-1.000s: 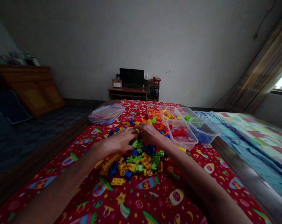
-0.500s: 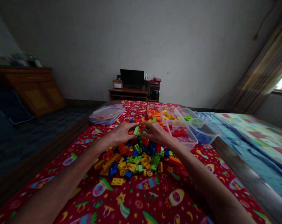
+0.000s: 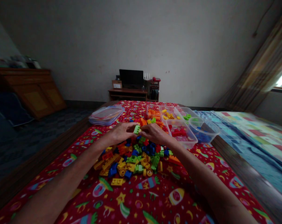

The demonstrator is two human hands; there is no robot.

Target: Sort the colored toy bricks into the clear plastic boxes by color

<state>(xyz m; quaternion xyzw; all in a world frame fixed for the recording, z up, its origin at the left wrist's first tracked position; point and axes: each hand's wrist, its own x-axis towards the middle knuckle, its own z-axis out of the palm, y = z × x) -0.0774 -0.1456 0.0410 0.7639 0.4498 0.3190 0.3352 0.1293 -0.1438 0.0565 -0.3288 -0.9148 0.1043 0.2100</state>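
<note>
Above the far part of a pile of toy building blocks [image 3: 133,159], my two hands meet. My left hand [image 3: 122,132] pinches a light green building block [image 3: 136,129] between thumb and fingers. Against the block's right side are the closed fingertips of my right hand [image 3: 154,133]; whatever they grip is too small and hidden to make out. The pile mixes yellow, blue, green, red and orange blocks, and a yellow block [image 3: 117,181] lies at its near edge.
To the right stand clear plastic boxes of sorted blocks, including a box with red pieces [image 3: 191,143], and a round tub with blue ones [image 3: 215,132]. Stacked lids [image 3: 105,115] lie at the left. A patterned red cloth [image 3: 141,205] covers the table.
My right hand's fingers, apart half a second ago, have closed in toward the left, up to the light green block. My left hand stays about in place with the block.
</note>
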